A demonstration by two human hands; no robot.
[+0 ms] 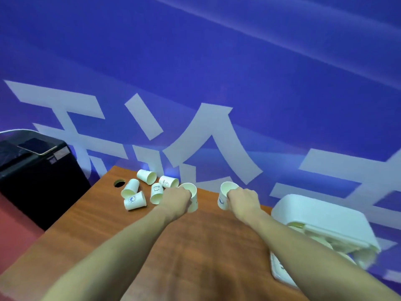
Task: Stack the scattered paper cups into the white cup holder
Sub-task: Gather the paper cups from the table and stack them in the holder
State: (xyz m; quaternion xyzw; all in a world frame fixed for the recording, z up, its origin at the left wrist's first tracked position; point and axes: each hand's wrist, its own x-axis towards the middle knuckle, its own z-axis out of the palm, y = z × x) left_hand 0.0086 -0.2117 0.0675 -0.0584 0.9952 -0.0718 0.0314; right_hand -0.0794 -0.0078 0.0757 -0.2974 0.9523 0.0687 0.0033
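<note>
Only one view, worn up on the head. Looks forward and down along both bare arms, out over the brown table (pixel 212 246). Sits close above the near table edge, so the arms fill the bottom. Tilted a bit, so the far table edge runs slanted. Faces a big blue wall (pixel 195 61) with huge pale signs, filling the whole top half. Wide and bendy at the sides. Shows a black bin (pixel 36 177) far left, a white box (pixel 325 222) far right, and small cups (pixel 141 192) near the middle.
</note>
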